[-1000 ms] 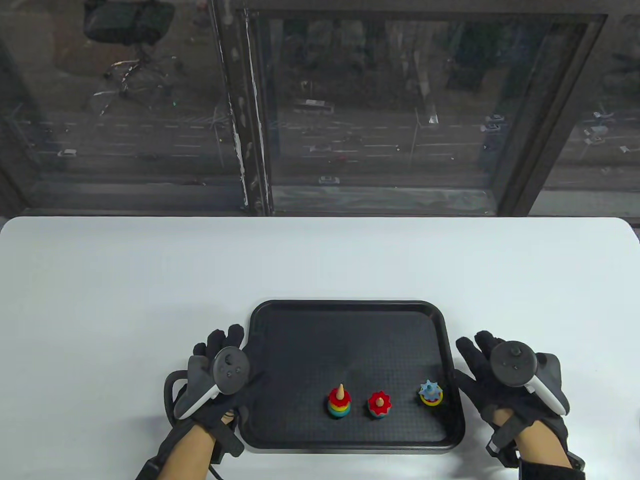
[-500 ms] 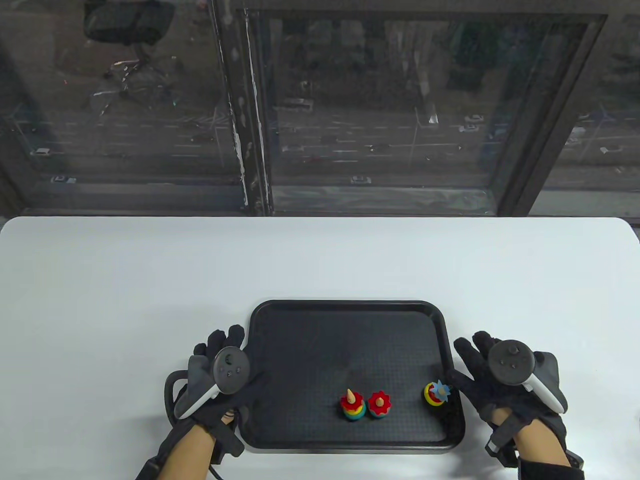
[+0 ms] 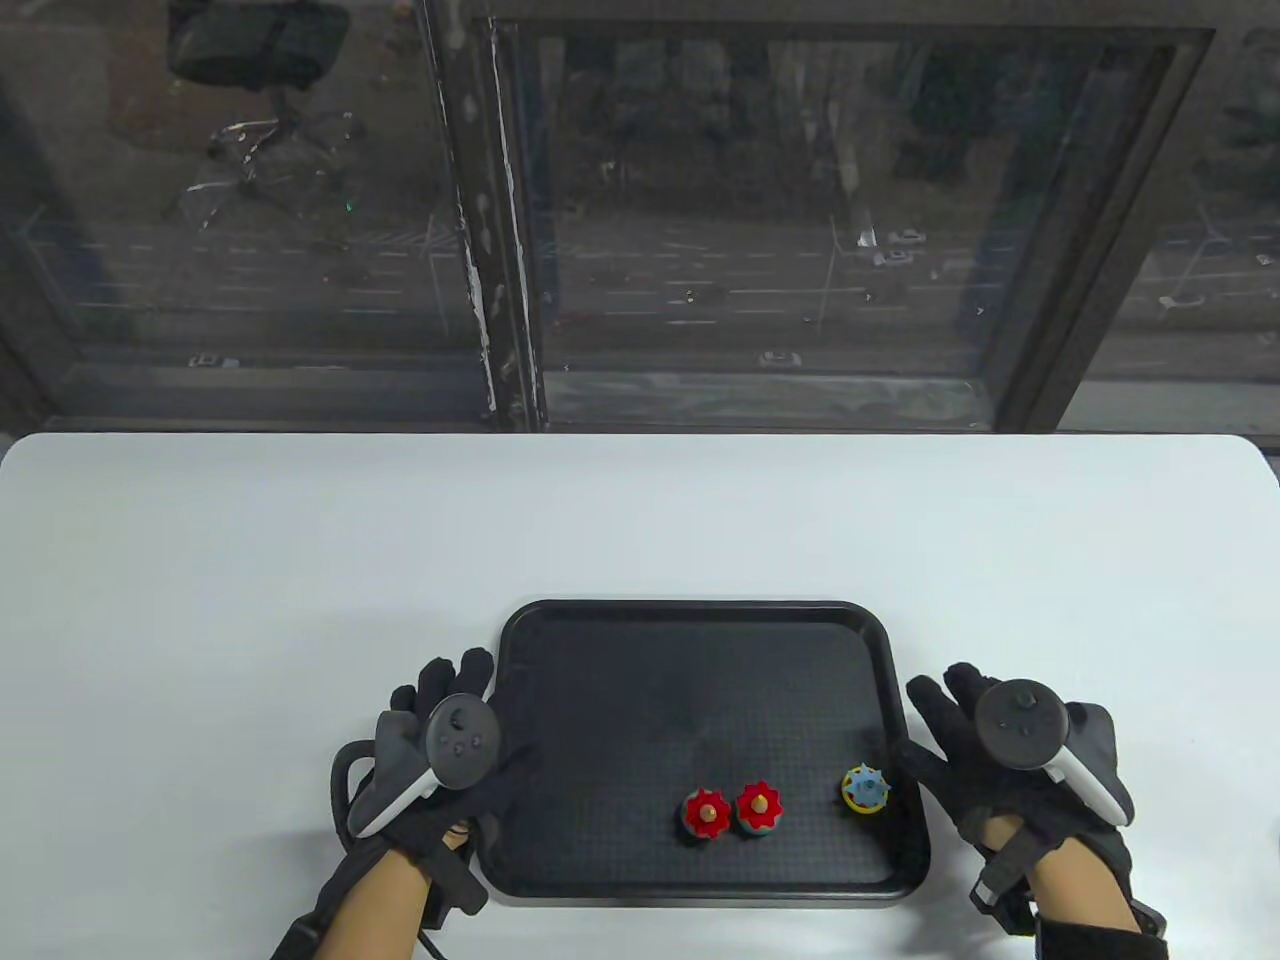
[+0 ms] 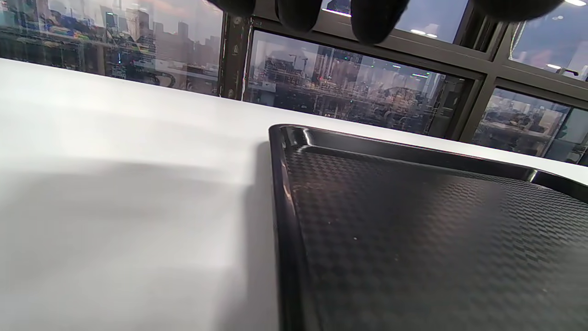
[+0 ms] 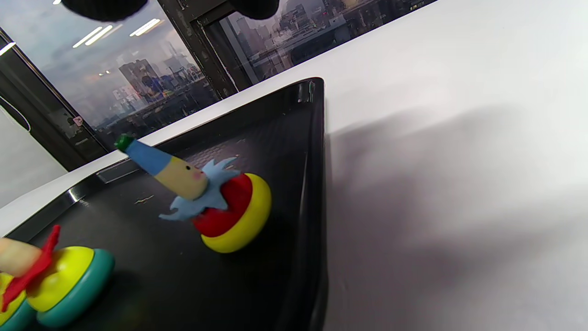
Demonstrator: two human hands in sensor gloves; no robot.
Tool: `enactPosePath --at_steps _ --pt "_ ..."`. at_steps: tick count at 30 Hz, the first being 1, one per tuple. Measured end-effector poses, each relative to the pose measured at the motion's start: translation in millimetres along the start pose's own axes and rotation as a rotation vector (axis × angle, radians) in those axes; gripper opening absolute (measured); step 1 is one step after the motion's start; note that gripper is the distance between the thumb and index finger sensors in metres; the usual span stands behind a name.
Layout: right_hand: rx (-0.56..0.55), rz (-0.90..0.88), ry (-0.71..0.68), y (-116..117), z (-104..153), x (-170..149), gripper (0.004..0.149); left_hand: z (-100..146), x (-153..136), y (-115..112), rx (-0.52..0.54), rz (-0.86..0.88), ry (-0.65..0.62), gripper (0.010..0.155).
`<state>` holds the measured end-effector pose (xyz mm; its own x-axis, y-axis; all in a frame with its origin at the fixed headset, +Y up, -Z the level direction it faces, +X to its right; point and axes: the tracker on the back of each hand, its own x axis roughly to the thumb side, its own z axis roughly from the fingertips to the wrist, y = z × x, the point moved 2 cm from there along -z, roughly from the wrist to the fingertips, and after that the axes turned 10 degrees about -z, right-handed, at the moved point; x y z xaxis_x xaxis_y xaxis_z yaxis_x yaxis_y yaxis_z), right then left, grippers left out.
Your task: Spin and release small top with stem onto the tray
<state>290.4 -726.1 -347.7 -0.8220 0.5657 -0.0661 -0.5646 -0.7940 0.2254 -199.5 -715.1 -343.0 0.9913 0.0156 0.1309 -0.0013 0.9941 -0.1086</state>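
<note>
- Three small tops sit on the black tray (image 3: 700,640): the blue-collared top (image 3: 865,787) near the right rim, and two red-collared tops (image 3: 707,812) touching side by side near the tray's middle front.
- Blue-collared top's painted stem (image 5: 167,168) leans over in the right wrist view; the stem looks like the place to pinch.
- Likely light, hard and smooth, so it should slip from a loose pinch.
- Left hand (image 3: 440,745) and right hand (image 3: 1000,745) lie open and empty on the tabletop (image 3: 250,560), flanking the tray.
</note>
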Motion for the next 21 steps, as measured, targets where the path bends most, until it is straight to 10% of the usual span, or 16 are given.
enactPosePath --at_steps 21 --pt "0.013 -0.008 -0.006 1.8 -0.2 0.7 0.075 -0.6 4.3 -2.5 -0.014 -0.022 -0.015 0.079"
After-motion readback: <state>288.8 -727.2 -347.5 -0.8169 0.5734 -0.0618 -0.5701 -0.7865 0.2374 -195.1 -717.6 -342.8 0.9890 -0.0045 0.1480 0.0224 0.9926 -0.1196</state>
